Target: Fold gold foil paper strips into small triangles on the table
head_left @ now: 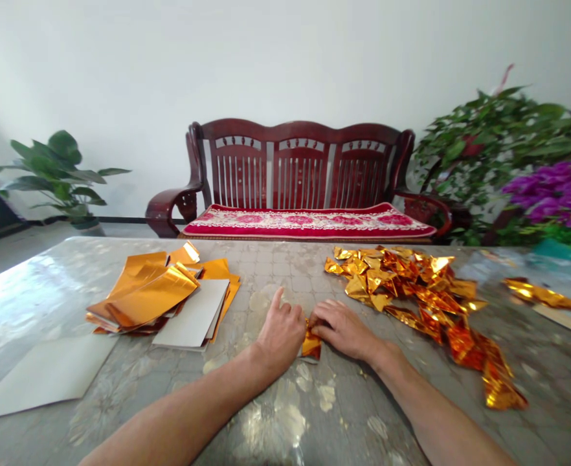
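Observation:
In the head view, a small piece of shiny gold foil paper (311, 344) lies on the table between my hands, partly folded, with a pale edge at its bottom. My left hand (283, 327) is closed at its left side, index finger stretched forward and the other fingers curled against the paper. From the right, my right hand (340, 325) grips the paper's upper part with bent fingers and thumb. The fingers cover much of the fold. To the left is a stack of flat gold foil sheets (144, 294); to the right, a heap of folded gold foil pieces (392, 278).
A patterned grey table (246, 414) spans the front. One pale sheet (47, 375) lies at left, near a white-backed sheet (193, 314). Clear plastic (492, 266) and a separate foil piece (548, 294) lie at right. Behind stand a wooden bench (300, 162) and plants (62, 171).

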Action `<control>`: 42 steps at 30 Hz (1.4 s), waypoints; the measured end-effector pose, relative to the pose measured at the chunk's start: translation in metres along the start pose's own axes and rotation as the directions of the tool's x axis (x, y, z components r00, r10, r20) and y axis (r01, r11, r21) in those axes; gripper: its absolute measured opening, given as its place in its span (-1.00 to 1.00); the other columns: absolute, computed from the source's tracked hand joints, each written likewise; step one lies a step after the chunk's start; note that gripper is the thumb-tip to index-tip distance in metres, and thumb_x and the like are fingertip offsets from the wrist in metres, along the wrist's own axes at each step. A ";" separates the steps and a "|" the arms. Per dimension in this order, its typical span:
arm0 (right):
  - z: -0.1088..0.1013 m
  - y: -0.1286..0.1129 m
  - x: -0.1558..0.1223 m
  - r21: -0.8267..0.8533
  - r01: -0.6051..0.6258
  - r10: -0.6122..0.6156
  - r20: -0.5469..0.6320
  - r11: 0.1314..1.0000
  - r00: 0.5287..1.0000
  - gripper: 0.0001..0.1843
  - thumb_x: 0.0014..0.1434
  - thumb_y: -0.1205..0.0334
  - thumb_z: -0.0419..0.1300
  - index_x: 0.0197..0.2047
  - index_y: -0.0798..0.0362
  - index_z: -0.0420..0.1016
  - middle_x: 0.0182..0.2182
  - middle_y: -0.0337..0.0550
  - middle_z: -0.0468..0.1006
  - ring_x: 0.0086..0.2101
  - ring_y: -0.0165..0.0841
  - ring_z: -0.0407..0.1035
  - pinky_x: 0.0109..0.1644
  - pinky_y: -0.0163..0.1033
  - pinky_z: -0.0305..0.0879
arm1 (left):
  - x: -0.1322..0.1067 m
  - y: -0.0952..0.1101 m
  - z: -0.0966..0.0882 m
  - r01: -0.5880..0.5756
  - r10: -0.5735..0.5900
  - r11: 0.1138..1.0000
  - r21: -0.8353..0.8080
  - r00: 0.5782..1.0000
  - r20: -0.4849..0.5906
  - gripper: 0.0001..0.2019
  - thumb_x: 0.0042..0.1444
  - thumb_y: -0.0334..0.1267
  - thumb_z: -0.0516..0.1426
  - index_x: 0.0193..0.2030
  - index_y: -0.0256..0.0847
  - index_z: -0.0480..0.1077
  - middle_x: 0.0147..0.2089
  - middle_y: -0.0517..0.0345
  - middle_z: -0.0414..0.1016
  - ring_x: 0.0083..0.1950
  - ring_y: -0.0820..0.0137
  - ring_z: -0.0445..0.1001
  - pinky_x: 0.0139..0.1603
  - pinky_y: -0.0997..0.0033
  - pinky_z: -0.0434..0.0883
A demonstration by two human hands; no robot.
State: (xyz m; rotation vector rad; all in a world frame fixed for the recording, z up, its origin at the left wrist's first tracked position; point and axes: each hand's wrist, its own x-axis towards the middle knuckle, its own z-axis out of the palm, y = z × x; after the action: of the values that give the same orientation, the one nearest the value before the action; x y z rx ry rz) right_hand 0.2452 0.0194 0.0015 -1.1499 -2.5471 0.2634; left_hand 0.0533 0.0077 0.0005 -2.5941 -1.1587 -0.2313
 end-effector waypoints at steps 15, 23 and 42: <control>0.003 -0.006 -0.003 -0.244 0.054 -0.088 -0.133 0.968 0.987 -0.84 0.33 0.30 0.09 -0.23 0.07 0.49 -0.30 -0.11 0.51 -0.21 -0.28 0.32 -0.10 -0.18 0.17 | 0.000 -0.025 -0.002 -0.095 0.010 0.859 -0.503 0.986 -0.169 -0.77 0.32 -0.15 0.04 -0.08 -0.10 0.50 -0.06 0.10 0.54 -0.02 0.35 0.45 0.10 0.30 0.31; 0.003 -0.004 -0.002 -0.319 -0.077 0.021 -0.175 0.945 0.984 -0.80 0.33 0.34 0.05 -0.29 0.07 0.47 -0.33 -0.09 0.46 -0.22 -0.26 0.28 -0.13 -0.19 0.16 | 0.004 -0.046 -0.006 -0.167 0.142 0.804 -0.570 0.986 -0.088 -0.63 0.00 -0.07 0.31 -0.06 -0.13 0.48 -0.05 0.12 0.53 0.01 0.31 0.43 0.09 0.33 0.27; -0.001 0.003 0.000 -0.283 0.004 -0.049 -0.151 0.959 0.987 -0.83 0.27 0.39 0.08 -0.28 0.07 0.48 -0.31 -0.09 0.46 -0.21 -0.26 0.25 -0.11 -0.17 0.17 | 0.008 -0.035 0.015 0.043 -0.102 0.901 -0.432 0.988 -0.115 -0.87 0.20 -0.31 0.10 -0.32 -0.18 0.48 -0.26 0.13 0.53 -0.10 0.34 0.43 0.02 0.30 0.27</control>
State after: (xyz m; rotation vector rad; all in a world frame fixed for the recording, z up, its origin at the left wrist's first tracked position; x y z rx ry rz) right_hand 0.2476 0.0212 0.0012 -1.1810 -2.5125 -0.1973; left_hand 0.0324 0.0404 -0.0043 -2.8461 -1.2746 -0.7470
